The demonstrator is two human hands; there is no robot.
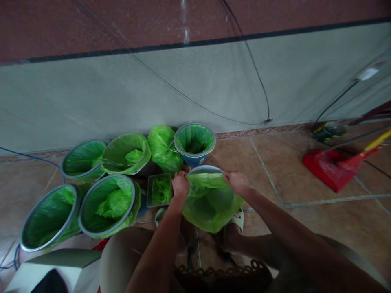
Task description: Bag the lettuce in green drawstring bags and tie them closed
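Between my feet stands a trash can [205,168], of which the pale rim shows at the back. A translucent green trash bag [210,207] hangs in front of it, its top edge stretched between my hands. My left hand [181,184] is closed on the bag's left corner, close to a small lined bin [159,190]. On the other corner, my right hand [236,181] grips the bag with bent fingers. Just beyond stands a blue trash can [195,140] lined with a green bag. How far the held bag reaches over the can is hidden.
Several green-lined trash cans [106,205] stand to my left. A bulging green bag [165,148] leans by the wall. At the right lie a red dustpan [331,165] and a broom with a yellow handle [377,140]. A black cable [256,69] hangs down the wall.
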